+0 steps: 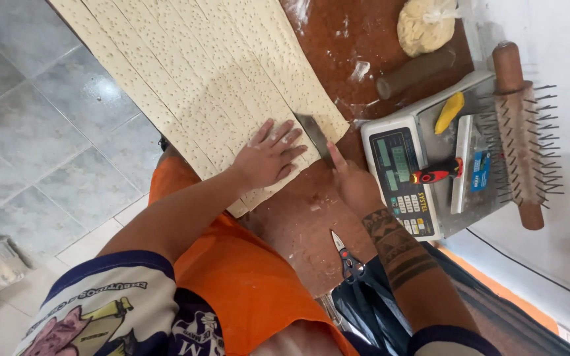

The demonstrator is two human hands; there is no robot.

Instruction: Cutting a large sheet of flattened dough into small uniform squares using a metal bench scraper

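A long sheet of pale dough [206,72], pricked with small holes and cut lengthwise into strips, lies along a brown worktop [298,217]. My left hand [268,157] lies flat on the near end of the dough with its fingers spread. My right hand [354,184] grips a knife [315,135], forefinger along the blade, and the blade rests on the dough's end at its right edge. The knife's handle is hidden inside my hand.
A grey electronic scale [407,181] stands at the right, bearing a spiked wooden roller [519,132], a yellow tool [448,112] and a red-and-black tool [438,173]. Behind are a bagged dough lump [423,25] and a dark rolling pin [417,72]. Small scissors [346,256] lie near me. Grey floor tiles [47,132] lie left.
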